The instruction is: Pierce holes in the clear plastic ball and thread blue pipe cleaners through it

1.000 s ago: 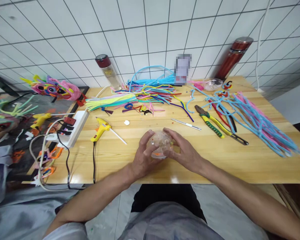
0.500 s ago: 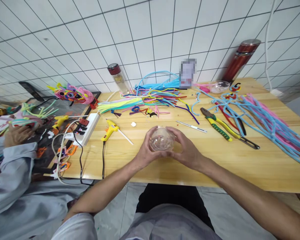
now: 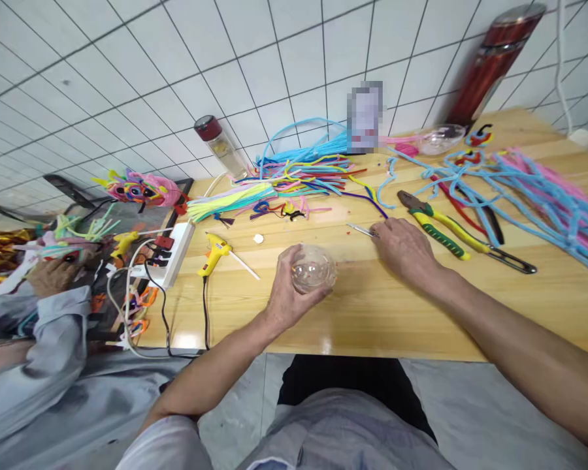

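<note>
My left hand (image 3: 288,290) is curled round the side of a clear plastic ball or half-ball (image 3: 314,269), thumb along its near side and fingers on the far left. Reaching to the right, my right hand (image 3: 402,247) is closed over a slim silver craft knife (image 3: 361,229) lying on the table. Only the knife's left end shows; the rest is under the fingers. Just right of that hand lie pliers with green and yellow handles (image 3: 438,228). Left of the ball is a yellow glue gun (image 3: 215,253) with a white glue stick in it.
Bundled pipe cleaners (image 3: 255,196) lie at the back, and blue and pink ones (image 3: 543,189) at right. A glass bottle (image 3: 223,147), a red flask (image 3: 494,62) and a power strip (image 3: 174,251) with trailing cords stand around. A co-worker's hand (image 3: 53,277) is at far left.
My right hand has let go of the clear ball and moved right onto the craft knife. My left hand keeps hold of the ball. The view has shifted slightly.
</note>
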The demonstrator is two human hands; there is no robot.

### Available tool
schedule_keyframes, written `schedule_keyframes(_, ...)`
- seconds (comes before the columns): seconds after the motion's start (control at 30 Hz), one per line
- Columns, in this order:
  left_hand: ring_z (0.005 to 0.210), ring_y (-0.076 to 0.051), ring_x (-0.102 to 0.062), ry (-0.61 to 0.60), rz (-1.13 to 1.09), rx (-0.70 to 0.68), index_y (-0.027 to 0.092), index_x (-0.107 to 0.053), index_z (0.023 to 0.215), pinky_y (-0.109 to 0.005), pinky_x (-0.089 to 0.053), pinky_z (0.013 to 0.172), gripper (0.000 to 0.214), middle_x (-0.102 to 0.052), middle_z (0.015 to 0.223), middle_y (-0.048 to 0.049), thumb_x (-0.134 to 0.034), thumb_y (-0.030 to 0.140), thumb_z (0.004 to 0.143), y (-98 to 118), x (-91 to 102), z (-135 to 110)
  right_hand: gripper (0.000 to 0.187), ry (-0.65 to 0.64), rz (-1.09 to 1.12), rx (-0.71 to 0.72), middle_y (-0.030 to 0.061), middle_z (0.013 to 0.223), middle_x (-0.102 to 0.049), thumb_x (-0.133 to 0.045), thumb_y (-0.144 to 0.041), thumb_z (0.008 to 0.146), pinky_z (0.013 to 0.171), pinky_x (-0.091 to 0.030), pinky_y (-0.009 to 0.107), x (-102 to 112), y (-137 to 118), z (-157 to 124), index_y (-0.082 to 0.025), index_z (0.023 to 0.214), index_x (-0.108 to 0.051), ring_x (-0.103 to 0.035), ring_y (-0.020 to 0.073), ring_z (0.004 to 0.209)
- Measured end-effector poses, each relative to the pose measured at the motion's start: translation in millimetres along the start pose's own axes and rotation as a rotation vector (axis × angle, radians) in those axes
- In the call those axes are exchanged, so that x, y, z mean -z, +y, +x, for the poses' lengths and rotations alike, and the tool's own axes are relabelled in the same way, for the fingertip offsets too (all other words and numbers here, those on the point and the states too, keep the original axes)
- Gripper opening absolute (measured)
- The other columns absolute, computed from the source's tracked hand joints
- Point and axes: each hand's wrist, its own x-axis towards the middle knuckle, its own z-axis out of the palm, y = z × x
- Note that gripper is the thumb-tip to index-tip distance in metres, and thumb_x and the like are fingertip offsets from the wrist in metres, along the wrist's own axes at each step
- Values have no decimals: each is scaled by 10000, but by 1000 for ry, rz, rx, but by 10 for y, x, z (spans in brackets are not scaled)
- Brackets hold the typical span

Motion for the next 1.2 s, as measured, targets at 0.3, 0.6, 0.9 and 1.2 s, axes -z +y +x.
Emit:
schedule_keyframes(0.3,1435,-323,-487,1,56,-125,267,-374,1484,-539,-462,1181,871,-477,1485,-151,-858,473,791,33,-22,20,284,101,378,-40,146,1125,-687,-409,-231,1019,692,-415,327,261,-145,-180,-163,1154,-649,-659,261,965)
schedule_keyframes(0.6,1372,-314,-551,25,-1,120,222,-394,1453,-499,-472,1162,882,-508,1465,-156,-856,472,745,93,-35,88,348,106,379,272,65,870,-753,-409,-373,1101,594,-297,294,511,-444,-309,-184,956,-664,-685,190,780)
schedule_keyframes(0.9,1263,-296,-624,-29,0,209,218,-467,1394,-470,-515,1103,824,-588,1388,-131,-867,427,704,251,16,220,293,154,476,357,63,884,-739,-439,-319,1098,631,-368,280,259,-368,-233,-173,1017,-680,-683,184,789)
schedule_keyframes(1.2,1254,-298,-639,-10,-116,219,212,-463,1385,-463,-542,1079,825,-588,1387,-134,-853,469,705,208,-85,282,354,271,469,260,54,861,-714,-403,-346,1104,638,-390,289,223,-319,-263,-186,1137,-718,-644,178,738)
